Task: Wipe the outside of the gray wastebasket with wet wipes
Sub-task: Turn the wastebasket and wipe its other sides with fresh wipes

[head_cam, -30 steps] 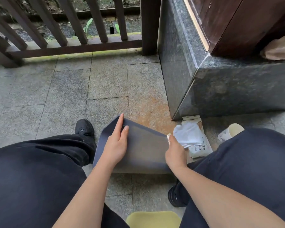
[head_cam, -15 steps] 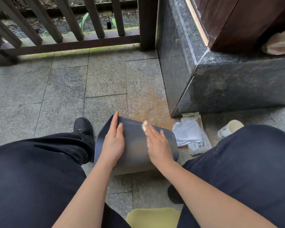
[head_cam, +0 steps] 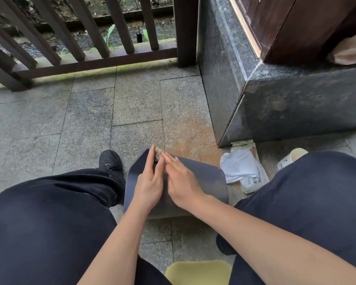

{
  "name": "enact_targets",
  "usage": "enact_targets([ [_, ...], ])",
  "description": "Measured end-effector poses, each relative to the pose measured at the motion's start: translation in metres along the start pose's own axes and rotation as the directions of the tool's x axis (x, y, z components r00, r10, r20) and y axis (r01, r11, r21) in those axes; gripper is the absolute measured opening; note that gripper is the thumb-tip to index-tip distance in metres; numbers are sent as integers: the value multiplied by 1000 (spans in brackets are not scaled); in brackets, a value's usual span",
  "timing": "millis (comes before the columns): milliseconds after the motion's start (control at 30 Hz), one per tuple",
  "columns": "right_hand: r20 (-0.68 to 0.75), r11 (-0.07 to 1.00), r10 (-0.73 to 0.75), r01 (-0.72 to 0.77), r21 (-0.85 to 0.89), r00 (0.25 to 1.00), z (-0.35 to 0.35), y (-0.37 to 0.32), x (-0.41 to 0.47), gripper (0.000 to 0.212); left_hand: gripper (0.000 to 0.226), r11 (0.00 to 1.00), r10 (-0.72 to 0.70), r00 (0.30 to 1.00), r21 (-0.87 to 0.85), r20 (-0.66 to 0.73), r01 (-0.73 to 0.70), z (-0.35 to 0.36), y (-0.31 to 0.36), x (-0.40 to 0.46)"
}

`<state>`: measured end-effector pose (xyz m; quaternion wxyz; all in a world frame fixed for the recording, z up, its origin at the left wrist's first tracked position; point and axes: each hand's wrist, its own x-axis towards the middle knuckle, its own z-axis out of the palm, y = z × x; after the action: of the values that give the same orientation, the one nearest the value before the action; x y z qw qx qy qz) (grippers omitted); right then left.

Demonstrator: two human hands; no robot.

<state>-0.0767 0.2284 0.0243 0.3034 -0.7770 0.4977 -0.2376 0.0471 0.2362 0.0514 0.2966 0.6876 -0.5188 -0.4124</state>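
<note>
The gray wastebasket [head_cam: 206,177] lies on its side on the stone floor between my knees. My left hand [head_cam: 149,179] rests flat on its upper left side, steadying it. My right hand [head_cam: 182,181] lies beside the left with fingers stretched, pressing a small soiled wet wipe [head_cam: 158,151] against the basket's far edge; only a crumpled bit of the wipe shows past the fingertips. To the right of the basket lies the wet wipes pack [head_cam: 253,178] with a white wipe [head_cam: 237,165] draped over it.
A dark granite block [head_cam: 275,103] with a wooden door frame above stands at the right. A wooden railing [head_cam: 90,58] closes the far side. A paper cup [head_cam: 292,158] lies by my right knee. A yellow stool edge [head_cam: 197,272] shows below. My black shoe [head_cam: 110,161] is left of the basket.
My right hand left the wipes pack at the right, came onto the wastebasket with a wipe and slid left and forward up to my left hand. The left hand stayed on the basket.
</note>
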Motion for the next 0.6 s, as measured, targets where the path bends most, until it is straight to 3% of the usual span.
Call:
enact_targets([
  [167,-31,995,26,-29,-92,999,0,18,-8,56,51,998,14,1000,55,-19,-13,5,-2,0],
  [233,-21,966,198,-199,-168,980,-2,44,-15,62,52,998,-30,998,54,-52,33,2,-6,0],
  [333,-52,823,542,-542,-170,839,-10,82,-36,74,51,992,-127,987,10,-102,128,-2,-7,0],
  [400,-82,746,645,-649,-150,760,-13,96,-42,74,50,987,-162,983,-30,-91,160,-4,-9,3],
  [533,-105,701,692,-699,-139,715,-12,92,-33,70,50,984,-170,983,-65,-72,166,-7,-10,9],
  [600,-84,766,627,-632,-114,775,-12,78,-29,73,50,983,-173,982,-75,-69,168,-8,-10,9],
])
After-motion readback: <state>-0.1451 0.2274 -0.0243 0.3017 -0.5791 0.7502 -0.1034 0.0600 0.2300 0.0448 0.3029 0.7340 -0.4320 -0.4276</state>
